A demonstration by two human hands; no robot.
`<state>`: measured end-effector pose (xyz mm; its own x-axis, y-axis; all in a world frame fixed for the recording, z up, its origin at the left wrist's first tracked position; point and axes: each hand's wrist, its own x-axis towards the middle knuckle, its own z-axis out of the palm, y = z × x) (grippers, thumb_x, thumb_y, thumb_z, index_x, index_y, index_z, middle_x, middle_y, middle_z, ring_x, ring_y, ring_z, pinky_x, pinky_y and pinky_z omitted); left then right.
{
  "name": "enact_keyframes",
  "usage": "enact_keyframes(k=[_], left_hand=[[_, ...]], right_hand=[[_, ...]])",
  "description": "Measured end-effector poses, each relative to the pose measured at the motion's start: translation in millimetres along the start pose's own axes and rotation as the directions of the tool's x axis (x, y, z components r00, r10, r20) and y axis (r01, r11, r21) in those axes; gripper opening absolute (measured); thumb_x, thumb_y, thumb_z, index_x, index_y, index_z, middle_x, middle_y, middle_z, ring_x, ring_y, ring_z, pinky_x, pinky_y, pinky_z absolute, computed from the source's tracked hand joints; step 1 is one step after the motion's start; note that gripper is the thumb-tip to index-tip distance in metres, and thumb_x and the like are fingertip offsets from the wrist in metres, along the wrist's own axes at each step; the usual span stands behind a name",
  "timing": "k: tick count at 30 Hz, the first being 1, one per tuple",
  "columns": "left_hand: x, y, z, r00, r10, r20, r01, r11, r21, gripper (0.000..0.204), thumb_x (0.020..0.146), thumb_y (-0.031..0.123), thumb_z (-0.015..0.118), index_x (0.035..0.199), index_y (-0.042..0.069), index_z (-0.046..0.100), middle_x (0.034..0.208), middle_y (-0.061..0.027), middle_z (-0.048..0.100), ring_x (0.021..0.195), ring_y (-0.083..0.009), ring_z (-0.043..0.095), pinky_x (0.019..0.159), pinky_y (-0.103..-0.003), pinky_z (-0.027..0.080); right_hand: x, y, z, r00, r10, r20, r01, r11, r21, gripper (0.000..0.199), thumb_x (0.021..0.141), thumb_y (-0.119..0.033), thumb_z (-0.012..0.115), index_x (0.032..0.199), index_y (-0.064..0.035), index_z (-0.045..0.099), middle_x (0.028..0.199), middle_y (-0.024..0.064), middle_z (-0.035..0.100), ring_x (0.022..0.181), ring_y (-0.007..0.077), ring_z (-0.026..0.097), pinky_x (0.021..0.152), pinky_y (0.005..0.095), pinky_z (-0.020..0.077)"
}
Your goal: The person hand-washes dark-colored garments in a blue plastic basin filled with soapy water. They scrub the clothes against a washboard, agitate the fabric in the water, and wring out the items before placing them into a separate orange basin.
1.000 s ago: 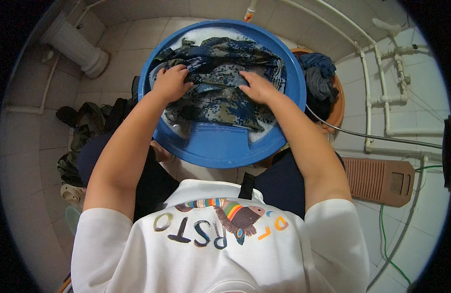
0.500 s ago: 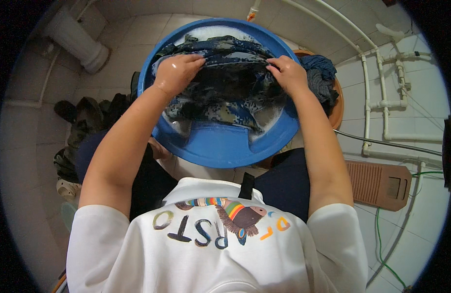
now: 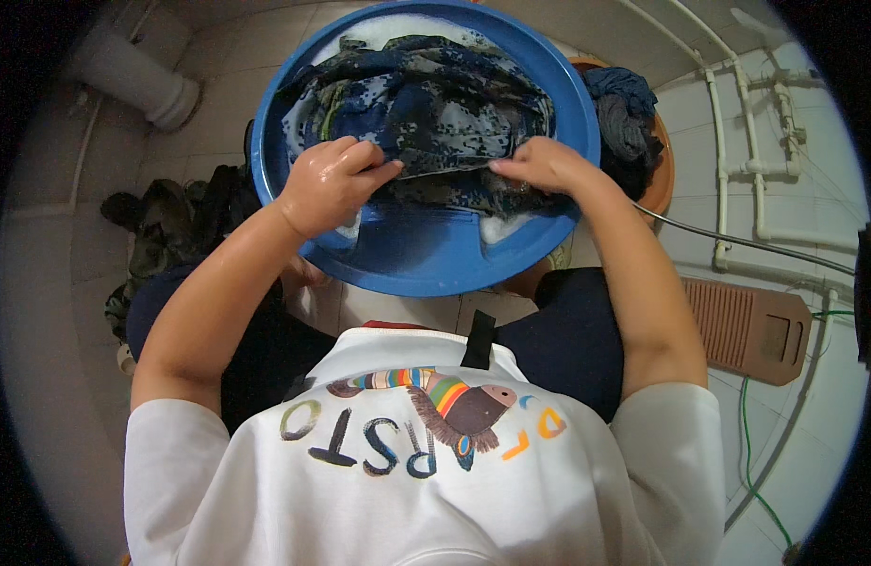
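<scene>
A wet camouflage garment (image 3: 454,104) in dark blue, grey and black lies bunched in a large blue basin (image 3: 426,275), with white suds (image 3: 421,28) along the far side. My left hand (image 3: 336,179) is closed on the garment's near edge, fingers curled and thumb pointing right. Across from it, my right hand (image 3: 541,166) pinches the same edge between thumb and fingers. The fabric edge stretches nearly straight between the two hands. Which part of the garment this is, I cannot tell.
An orange-brown tub (image 3: 663,179) with dark clothes (image 3: 624,104) stands right of the basin. Dark green clothing (image 3: 162,222) lies on the floor at left. A brown washboard (image 3: 746,330), a green hose (image 3: 751,472) and white wall pipes (image 3: 718,141) are at right.
Both hands have drawn the gripped edge toward me, from the garment's far part to its near side. More of the camouflage cloth now shows beyond them. The view has shifted slightly.
</scene>
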<state>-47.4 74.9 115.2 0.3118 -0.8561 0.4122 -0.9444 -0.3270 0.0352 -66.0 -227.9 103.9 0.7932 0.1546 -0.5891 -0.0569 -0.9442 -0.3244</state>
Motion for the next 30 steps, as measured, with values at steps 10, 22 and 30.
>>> enact_keyframes(k=[10,22,30], left_hand=[[19,18,-2,0.887,0.058,0.457,0.048,0.975,-0.217,0.026,0.069,0.013,0.06,0.094,0.007,0.061,0.08,-0.0065,0.053,0.068,-0.0234,0.056,0.058,-0.033,0.046],[47,-4,-3,0.964,-0.138,0.228,0.246,0.793,-0.558,0.017,0.078,0.016,0.059,0.086,0.002,0.062,0.074,-0.0135,0.058,0.071,-0.0295,0.057,0.061,-0.037,0.045],[54,-58,5,0.918,-0.392,-0.059,0.378,0.911,-0.163,0.028,0.073,0.022,0.065,0.098,0.009,0.059,0.102,-0.0095,0.055,0.093,-0.0254,0.053,0.076,-0.034,0.045]], right_hand=[[30,-10,13,0.943,0.267,-0.199,0.083,0.389,0.917,0.014,0.084,-0.021,0.054,0.081,-0.0073,0.053,0.077,0.0051,0.059,0.07,0.0143,0.058,0.057,0.0258,0.0469],[-7,-34,-39,0.837,-0.128,-0.532,0.414,-0.489,0.768,0.026,0.09,-0.017,0.036,0.109,-0.0031,0.047,0.113,0.0121,0.053,0.108,0.0235,0.048,0.093,0.039,0.0369],[-38,-54,-49,0.836,-0.293,-0.464,0.318,-0.43,0.845,0.024,0.084,-0.019,0.048,0.104,-0.0057,0.05,0.104,0.0071,0.057,0.097,0.0202,0.054,0.087,0.0348,0.0413]])
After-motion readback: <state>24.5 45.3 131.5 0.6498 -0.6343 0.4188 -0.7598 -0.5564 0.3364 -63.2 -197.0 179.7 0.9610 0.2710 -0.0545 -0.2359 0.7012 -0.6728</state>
